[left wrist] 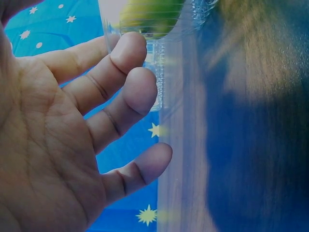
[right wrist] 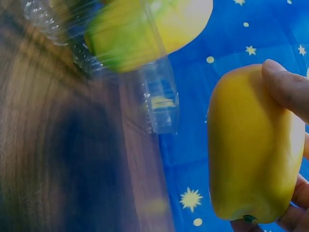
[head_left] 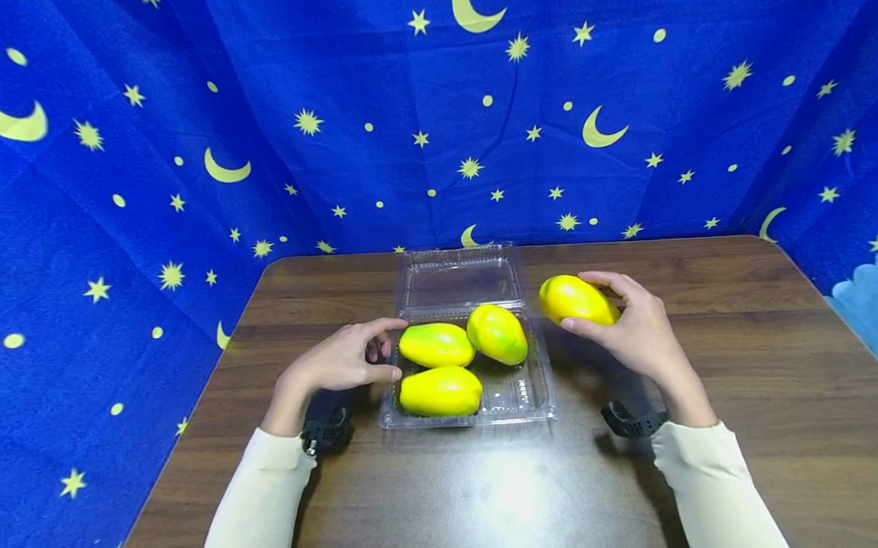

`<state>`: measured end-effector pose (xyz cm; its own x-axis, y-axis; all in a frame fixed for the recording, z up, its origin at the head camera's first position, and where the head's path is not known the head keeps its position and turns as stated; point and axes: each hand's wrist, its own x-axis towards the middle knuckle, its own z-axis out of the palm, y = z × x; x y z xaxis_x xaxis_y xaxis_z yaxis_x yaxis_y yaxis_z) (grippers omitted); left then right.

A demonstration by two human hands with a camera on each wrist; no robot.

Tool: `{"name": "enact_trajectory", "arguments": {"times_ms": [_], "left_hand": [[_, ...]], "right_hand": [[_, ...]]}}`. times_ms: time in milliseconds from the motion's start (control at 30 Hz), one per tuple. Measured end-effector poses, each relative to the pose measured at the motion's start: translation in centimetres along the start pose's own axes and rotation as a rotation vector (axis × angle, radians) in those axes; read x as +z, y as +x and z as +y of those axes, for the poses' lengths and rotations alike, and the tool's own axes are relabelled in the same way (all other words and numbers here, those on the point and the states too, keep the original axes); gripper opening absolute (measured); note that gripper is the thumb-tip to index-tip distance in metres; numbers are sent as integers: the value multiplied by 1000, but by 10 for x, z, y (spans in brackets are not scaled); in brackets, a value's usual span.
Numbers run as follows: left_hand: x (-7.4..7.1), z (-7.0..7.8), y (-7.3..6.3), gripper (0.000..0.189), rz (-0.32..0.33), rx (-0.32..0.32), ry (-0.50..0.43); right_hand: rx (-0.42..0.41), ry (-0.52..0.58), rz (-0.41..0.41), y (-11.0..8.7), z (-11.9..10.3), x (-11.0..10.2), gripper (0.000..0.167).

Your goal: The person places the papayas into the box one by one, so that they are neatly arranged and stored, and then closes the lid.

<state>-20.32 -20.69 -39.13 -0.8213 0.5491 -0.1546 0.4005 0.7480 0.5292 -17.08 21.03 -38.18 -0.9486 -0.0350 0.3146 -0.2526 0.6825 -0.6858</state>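
My right hand point(head_left: 636, 327) grips a yellow papaya point(head_left: 576, 299) above the table, thumb on the near side and fingers on the far side. In the right wrist view this papaya point(right wrist: 256, 145) shows a small green stem end. To its left lies a clear plastic clamshell box point(head_left: 535, 384), its lid folded back. Three yellow-green papayas are inside: one at the back left point(head_left: 436, 345), one at the front left point(head_left: 441, 392), one tilted at the right point(head_left: 497, 335). My left hand point(head_left: 343, 356) is at the box's left edge, fingers loosely bent and holding nothing; whether its fingertips touch the box I cannot tell.
The box's clear lid point(head_left: 460, 280) lies toward the back edge of the brown wooden table point(head_left: 767, 374). A blue cloth point(head_left: 375, 162) with yellow moons and stars hangs behind and at the sides. Each wrist wears a black strap point(head_left: 632, 421).
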Motion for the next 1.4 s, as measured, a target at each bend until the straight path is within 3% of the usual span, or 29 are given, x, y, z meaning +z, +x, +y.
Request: {"name": "enact_trajectory", "arguments": {"times_ms": [1000, 1400], "left_hand": [[-1, 1, 0, 75, 4, 11, 4], [1, -2, 0, 74, 5, 18, 9]], "right_hand": [[-199, 21, -1, -10, -39, 7, 68], [-219, 36, -92, -16, -56, 18, 68]]}}
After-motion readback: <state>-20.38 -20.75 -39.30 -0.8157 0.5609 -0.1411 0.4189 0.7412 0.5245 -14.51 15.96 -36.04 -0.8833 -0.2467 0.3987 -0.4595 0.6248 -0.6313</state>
